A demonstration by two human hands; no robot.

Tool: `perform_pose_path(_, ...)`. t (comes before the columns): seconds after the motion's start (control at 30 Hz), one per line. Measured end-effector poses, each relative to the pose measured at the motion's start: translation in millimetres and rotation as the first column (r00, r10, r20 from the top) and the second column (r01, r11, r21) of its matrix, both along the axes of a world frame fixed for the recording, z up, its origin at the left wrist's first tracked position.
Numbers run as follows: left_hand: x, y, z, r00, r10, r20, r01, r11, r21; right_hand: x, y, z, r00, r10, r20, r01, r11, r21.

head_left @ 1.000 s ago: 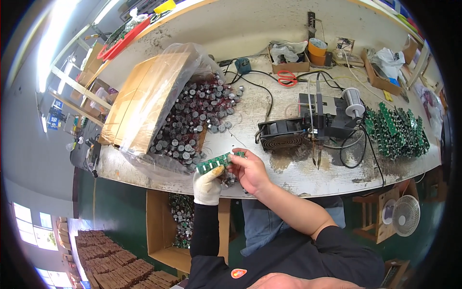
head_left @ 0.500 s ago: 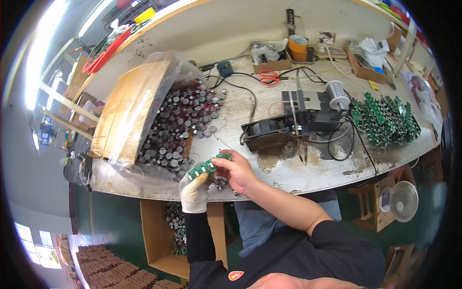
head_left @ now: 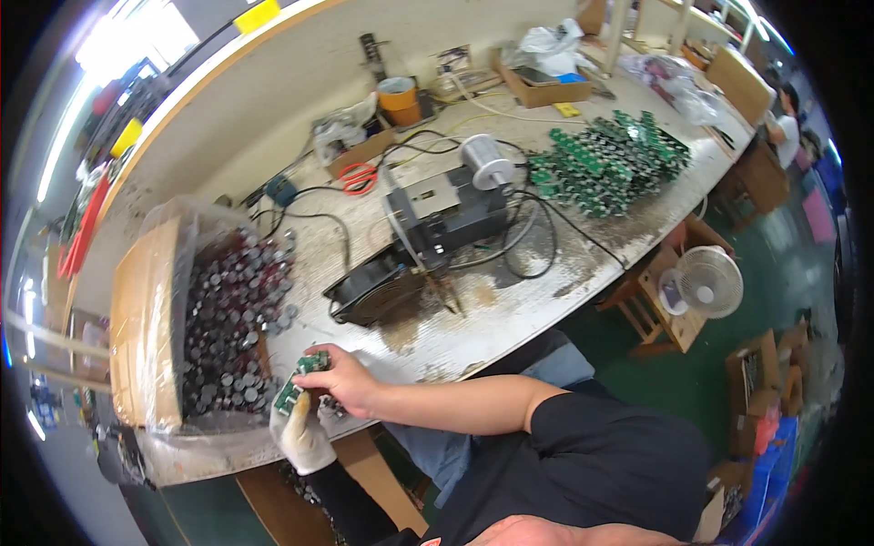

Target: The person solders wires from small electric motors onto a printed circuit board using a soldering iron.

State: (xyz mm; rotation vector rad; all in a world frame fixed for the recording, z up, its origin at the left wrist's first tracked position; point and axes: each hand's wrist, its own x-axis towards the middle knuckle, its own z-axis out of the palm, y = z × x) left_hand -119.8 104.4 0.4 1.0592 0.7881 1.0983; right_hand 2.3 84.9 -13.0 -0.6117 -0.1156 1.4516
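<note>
A green circuit board strip (head_left: 289,399) is held between my two hands near the front edge of the bench. My left hand (head_left: 305,439), in a white glove, grips its lower end with the thumb lying over it. Bare, my right hand (head_left: 349,382) pinches the upper end, and its fingertips are partly hidden behind the board. Small metal parts (head_left: 331,406) show below the board, between the hands; how they join it is hidden. Beside the hands, many round metal-capped parts (head_left: 228,337) with some red bits lie heaped next to a plastic-wrapped cardboard box (head_left: 146,328).
A black machine with a fan (head_left: 378,291) and a white wire spool (head_left: 487,162) stands mid-bench. Green boards (head_left: 610,164) are piled to the right. Red scissors (head_left: 358,179), an orange pot (head_left: 399,102) and cables lie behind. A white fan (head_left: 709,281) stands off the bench's right side.
The view has turned to the right, so the bench things sit further left and tilted. Both hands still hold the board strip. A person now shows at the far right.
</note>
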Motion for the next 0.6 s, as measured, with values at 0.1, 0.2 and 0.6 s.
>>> perform_pose_path(0.1,1.8,-4.5,18.7,0.997,-0.073,0.028,0.074,0.995,-0.065,3.7,1.5,-3.6,0.984,-0.081,0.157,0.081,0.997,0.006)
perform_pose_path(0.2,-7.4,2.0,10.9,0.989,-0.133,0.063,0.14,0.983,-0.115,10.4,-2.3,1.1,0.997,0.025,-0.07,-0.027,0.999,-0.026)
perform_pose_path(0.6,1.4,2.5,-7.9,0.999,0.028,-0.035,-0.028,1.0,-0.002,4.4,-5.1,1.6,0.997,-0.01,0.081,0.007,0.999,0.035)
